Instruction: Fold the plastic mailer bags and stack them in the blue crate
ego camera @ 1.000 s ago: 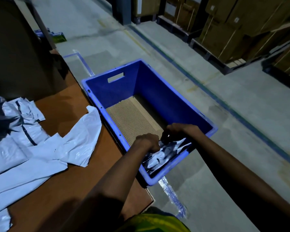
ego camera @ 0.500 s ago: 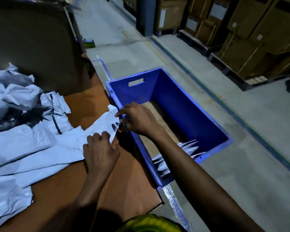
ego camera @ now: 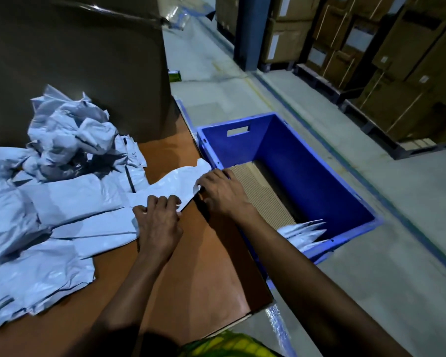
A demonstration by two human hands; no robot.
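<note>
Centrally, left hand (ego camera: 158, 224) and right hand (ego camera: 223, 195) pinch the edge of one white mailer (ego camera: 173, 182) on the brown table (ego camera: 211, 258); folded mailers (ego camera: 303, 231) lie in the blue crate (ego camera: 309, 161).

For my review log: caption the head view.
Left hand and right hand grip a mailer bag on the table beside the blue crate.

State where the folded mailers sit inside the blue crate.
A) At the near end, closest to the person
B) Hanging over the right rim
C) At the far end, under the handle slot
A: the folded mailers lie in the blue crate at its near end.
</note>
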